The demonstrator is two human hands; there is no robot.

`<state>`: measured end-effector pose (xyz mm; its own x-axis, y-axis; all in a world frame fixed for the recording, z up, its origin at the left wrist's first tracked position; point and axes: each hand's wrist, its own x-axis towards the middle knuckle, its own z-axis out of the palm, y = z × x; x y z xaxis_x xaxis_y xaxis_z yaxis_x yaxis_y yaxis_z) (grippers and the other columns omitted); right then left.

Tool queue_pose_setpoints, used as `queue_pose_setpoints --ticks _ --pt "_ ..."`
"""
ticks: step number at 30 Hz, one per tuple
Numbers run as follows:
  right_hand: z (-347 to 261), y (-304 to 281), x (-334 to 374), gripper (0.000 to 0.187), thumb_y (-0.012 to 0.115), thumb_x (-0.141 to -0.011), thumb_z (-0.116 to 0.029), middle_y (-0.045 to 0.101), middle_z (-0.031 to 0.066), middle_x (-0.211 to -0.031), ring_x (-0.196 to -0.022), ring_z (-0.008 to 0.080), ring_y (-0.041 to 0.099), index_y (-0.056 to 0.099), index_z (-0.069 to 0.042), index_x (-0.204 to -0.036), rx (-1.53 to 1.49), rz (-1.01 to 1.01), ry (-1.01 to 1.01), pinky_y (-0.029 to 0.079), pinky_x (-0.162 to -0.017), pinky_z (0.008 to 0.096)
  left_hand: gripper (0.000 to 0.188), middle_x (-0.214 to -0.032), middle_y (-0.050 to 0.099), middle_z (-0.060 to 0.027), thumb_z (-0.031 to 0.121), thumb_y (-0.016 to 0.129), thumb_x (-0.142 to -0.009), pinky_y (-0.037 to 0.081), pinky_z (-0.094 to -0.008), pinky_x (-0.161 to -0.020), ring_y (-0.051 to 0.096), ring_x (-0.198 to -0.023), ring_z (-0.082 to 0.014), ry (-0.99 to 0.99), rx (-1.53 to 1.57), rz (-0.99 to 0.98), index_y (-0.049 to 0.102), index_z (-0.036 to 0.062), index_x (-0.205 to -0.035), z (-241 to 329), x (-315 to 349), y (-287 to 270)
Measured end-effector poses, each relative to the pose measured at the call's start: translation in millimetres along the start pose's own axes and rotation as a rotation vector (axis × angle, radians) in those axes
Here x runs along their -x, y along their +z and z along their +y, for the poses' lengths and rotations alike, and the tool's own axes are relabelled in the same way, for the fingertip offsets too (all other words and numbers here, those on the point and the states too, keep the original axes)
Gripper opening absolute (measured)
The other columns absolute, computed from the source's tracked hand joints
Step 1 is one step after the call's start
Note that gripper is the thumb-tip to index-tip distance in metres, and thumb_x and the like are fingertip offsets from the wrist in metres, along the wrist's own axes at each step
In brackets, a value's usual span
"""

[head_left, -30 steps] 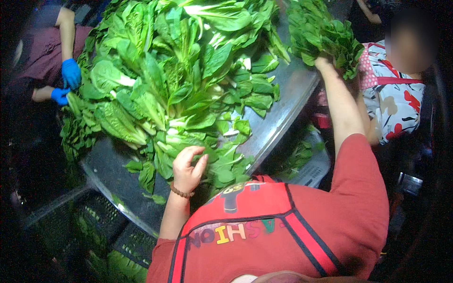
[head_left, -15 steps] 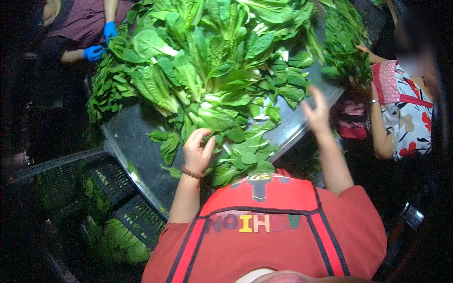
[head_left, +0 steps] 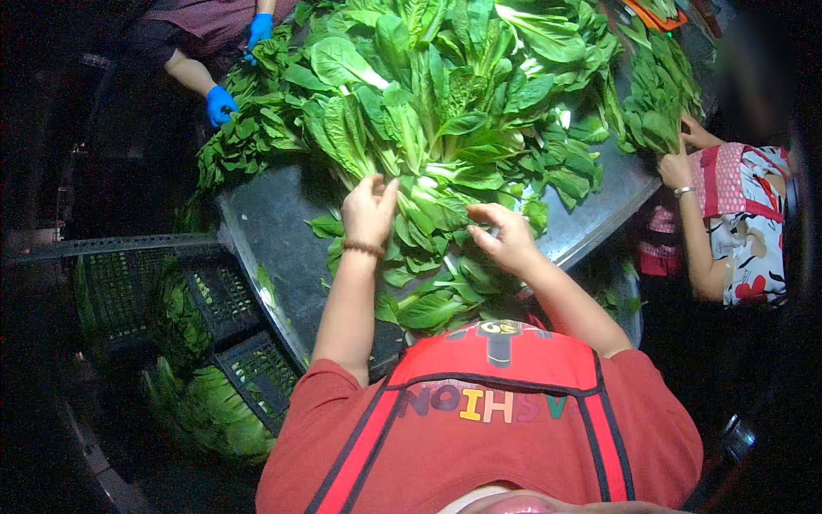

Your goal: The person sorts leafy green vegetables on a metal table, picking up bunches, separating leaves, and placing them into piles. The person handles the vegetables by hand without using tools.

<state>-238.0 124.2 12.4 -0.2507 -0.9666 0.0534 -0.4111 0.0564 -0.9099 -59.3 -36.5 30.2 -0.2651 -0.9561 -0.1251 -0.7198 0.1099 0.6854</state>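
A big heap of leafy greens [head_left: 445, 111] with pale stems covers the middle of the metal table in front of me. My left hand [head_left: 368, 214], with a brown bead bracelet at the wrist, is at the near stem ends of the heap, thumb and fingers apart. To its right, my right hand [head_left: 505, 242] hovers over the near leaves, fingers and thumb spread with nothing between them. Between my forearms, loose leafy greens [head_left: 432, 308] lie at the table's near edge, close to my red apron [head_left: 505, 364].
Black plastic crates [head_left: 257, 368] stand low at the left, near a large leafy head [head_left: 223, 411]. Across at far left, a person's blue-gloved hand [head_left: 221, 106] touches greens. At right, another person's hands [head_left: 676, 163] hold a bunch of greens [head_left: 655, 107]. The metal table [head_left: 270, 218] has a raised edge.
My right hand has come left and inward from the table's right edge to the near leaves. My left hand has moved farther forward to the stem ends. The view has shifted slightly.
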Motion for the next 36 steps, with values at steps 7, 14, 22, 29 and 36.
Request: queue_pose_setpoints --ticks 7,14,22,29,36 --pt "-3.5 12.1 -7.5 0.027 0.061 -0.08 -0.008 0.062 0.0094 -0.096 -0.087 0.0152 0.06 0.057 0.001 -0.105 -0.217 -0.047 0.093 0.046 -0.079 0.0269 0.03 -0.069 0.062 -0.0078 0.025 0.068 -0.074 0.045 -0.0261 -0.057 0.058 -0.061 -0.0158 -0.075 0.14 -0.03 0.059 -0.0012 -0.086 -10.5 -30.6 11.5" --pt "-29.3 12.3 -14.2 0.03 0.061 -0.083 -0.017 0.063 0.0054 -0.095 -0.086 0.0116 0.057 0.057 0.001 -0.107 -0.662 -0.221 0.296 0.045 -0.079 0.0264 0.011 -0.072 0.061 -0.0019 0.012 0.057 -0.085 0.043 -0.0179 -0.053 0.054 -0.058 -0.0067 -0.273 1.153 -0.43 0.059 0.0043 -0.092 14.3 46.4 -25.6" --pt "-37.7 17.9 -23.8 0.028 0.06 -0.084 -0.022 0.061 0.0027 -0.089 -0.079 0.009 0.054 0.059 0.001 -0.099 -0.791 -0.081 0.305 0.044 -0.072 0.0242 0.017 -0.073 0.059 0.0015 0.01 0.061 -0.081 0.039 -0.0126 -0.046 0.051 -0.057 -0.0032 -0.386 1.243 -0.51 0.057 0.0053 -0.097 40.2 72.1 1.1" --pt "-56.0 -8.4 8.6 0.014 0.061 -0.076 -0.008 0.061 0.0072 -0.089 -0.084 0.0212 0.059 0.059 -0.004 -0.089 -0.338 -0.277 -0.303 0.046 -0.075 0.0314 0.011 -0.08 0.062 -0.0066 0.018 0.051 -0.089 0.044 -0.018 -0.052 0.058 -0.063 -0.0092 -0.494 1.423 -0.361 0.051 0.0081 -0.094 32.3 54.8 23.8" --pt "-17.6 -16.4 17.4 0.054 0.064 -0.079 -0.026 0.056 0.008 -0.112 -0.107 0.0209 0.049 0.042 -0.003 -0.123 -0.98 -0.177 0.333 0.037 -0.095 0.0371 0.02 -0.08 0.062 -0.0104 0.009 0.066 -0.074 0.048 -0.0293 -0.064 0.061 -0.072 -0.0214 0.417 0.222 -0.523 0.057 0.0031 -0.09 59.8 61.9 14.6"
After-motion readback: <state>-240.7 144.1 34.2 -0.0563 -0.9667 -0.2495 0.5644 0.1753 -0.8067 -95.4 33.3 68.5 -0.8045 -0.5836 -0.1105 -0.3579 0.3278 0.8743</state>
